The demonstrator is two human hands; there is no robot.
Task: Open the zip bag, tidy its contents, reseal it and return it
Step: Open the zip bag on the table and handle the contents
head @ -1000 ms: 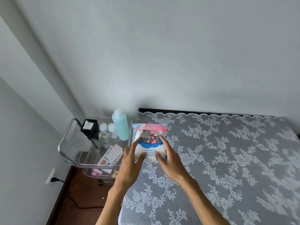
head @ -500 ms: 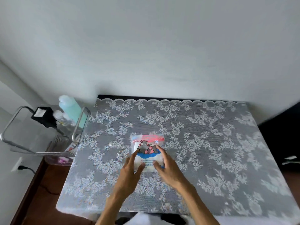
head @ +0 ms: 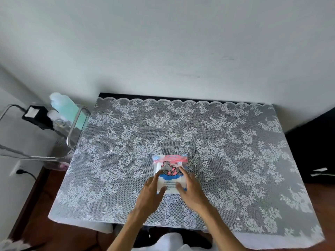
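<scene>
Both hands rest on the bag (head: pixel 170 171), which lies flat on the table (head: pixel 235 142), a little near of centre. Left hand (head: pixel 151 193) has its fingers spread over the bag's left and near edge; right hand (head: pixel 191 189) covers the right and near corner, with a finger reaching up toward the printed cartoon. Neither hand is closed round the bag: they press it down from above with open fingers, and the two stay apart with the label showing between them. This looks like pinning the bag steady so its pink zip strip (head: pixel 170 157), on the far edge, points away from the person and can be reached next. The strip appears shut, though it is too small to be sure.

Lace cloth (head: pixel 126 142) covers the whole top, bare on every side of the bag, so there is room to slide or turn it. A cart (head: pixel 72 134) with a green bottle (head: pixel 67 107) stands well off at the far left, clear of the arms.
</scene>
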